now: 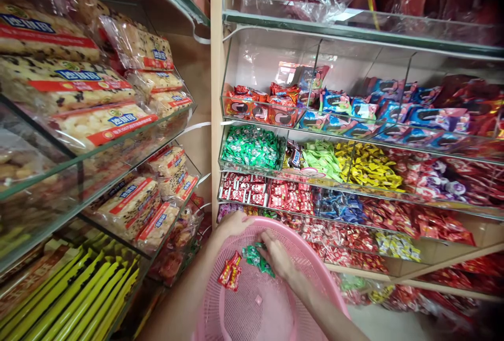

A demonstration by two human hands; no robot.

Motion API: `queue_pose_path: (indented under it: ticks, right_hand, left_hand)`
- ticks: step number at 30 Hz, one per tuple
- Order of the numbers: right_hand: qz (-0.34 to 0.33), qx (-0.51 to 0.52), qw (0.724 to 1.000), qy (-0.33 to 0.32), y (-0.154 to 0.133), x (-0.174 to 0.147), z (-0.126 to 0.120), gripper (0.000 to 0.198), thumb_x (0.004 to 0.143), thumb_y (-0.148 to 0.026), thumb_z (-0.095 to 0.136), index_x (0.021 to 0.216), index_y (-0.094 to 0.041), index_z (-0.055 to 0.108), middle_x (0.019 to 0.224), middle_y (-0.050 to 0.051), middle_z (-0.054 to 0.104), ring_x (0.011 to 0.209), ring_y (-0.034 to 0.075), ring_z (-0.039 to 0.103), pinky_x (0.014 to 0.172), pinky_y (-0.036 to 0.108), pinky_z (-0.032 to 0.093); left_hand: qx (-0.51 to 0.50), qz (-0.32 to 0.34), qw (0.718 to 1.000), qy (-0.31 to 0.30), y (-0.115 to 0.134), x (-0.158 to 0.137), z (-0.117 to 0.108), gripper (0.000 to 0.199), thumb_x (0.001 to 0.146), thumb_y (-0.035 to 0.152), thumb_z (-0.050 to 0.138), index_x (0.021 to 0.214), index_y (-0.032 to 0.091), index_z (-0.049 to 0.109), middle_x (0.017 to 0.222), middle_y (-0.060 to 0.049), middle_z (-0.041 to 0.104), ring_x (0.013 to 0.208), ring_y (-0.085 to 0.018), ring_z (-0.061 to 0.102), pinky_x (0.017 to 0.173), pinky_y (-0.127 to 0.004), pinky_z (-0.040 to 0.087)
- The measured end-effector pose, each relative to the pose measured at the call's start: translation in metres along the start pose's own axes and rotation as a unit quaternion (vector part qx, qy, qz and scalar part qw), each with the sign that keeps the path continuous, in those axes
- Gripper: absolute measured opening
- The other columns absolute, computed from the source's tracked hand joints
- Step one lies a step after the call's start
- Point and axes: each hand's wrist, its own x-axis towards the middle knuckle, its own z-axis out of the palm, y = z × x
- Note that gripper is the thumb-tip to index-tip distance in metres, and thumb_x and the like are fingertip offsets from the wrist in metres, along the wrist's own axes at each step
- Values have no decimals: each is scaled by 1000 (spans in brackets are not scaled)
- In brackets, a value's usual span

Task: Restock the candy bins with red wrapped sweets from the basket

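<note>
A pink mesh plastic basket point(315, 273) is in front of me at the bottom centre. My left hand point(233, 224) is closed over its far left rim. Inside the basket, my right hand point(275, 253) has its fingers curled over a small bunch of green-wrapped candies point(256, 260). Part of the bunch sticks out past the fingertips; the palm side is hidden. Just left of it, several red-wrapped candies point(230, 272) with yellow print lie in the basket.
Left, tilted glass-fronted shelves hold packaged puffed-rice cakes point(94, 81) and long yellow-green packets point(90, 288). Ahead, divided bins hold green candies point(252, 147), yellow candies point(366, 165) and blue snack packs point(433, 117). A wooden post point(217, 68) separates the two shelf units.
</note>
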Motion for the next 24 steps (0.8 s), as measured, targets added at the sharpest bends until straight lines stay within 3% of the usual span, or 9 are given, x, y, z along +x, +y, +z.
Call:
queue_pose_path:
  ticks: [13,19,24]
  right_hand:
    - [-17,12,999,-37,-2,2,-1,18,69,-7,47,82,-19,47,88,2,52,79,14,52,71,25,39]
    - [-16,-54,996,-67,-16,-2,-13,17,75,-22,58,90,-21,53,94,3,55,84,17,54,71,26,39]
    - [-13,-117,990,-75,-21,0,-9,20,75,-31,64,88,-21,52,97,3,55,82,19,55,68,28,38]
  left_hand:
    - [2,-9,1000,-3,11,-10,-15,46,83,55,39,68,16,59,70,-6,61,64,-18,54,54,-25,28]
    - [10,-7,1000,-5,15,-8,-17,48,83,56,36,67,17,60,69,-6,62,64,-18,55,53,-26,26]
    - [8,-7,1000,2,12,-8,-14,48,83,56,37,71,17,61,72,-7,63,66,-18,56,55,-26,29]
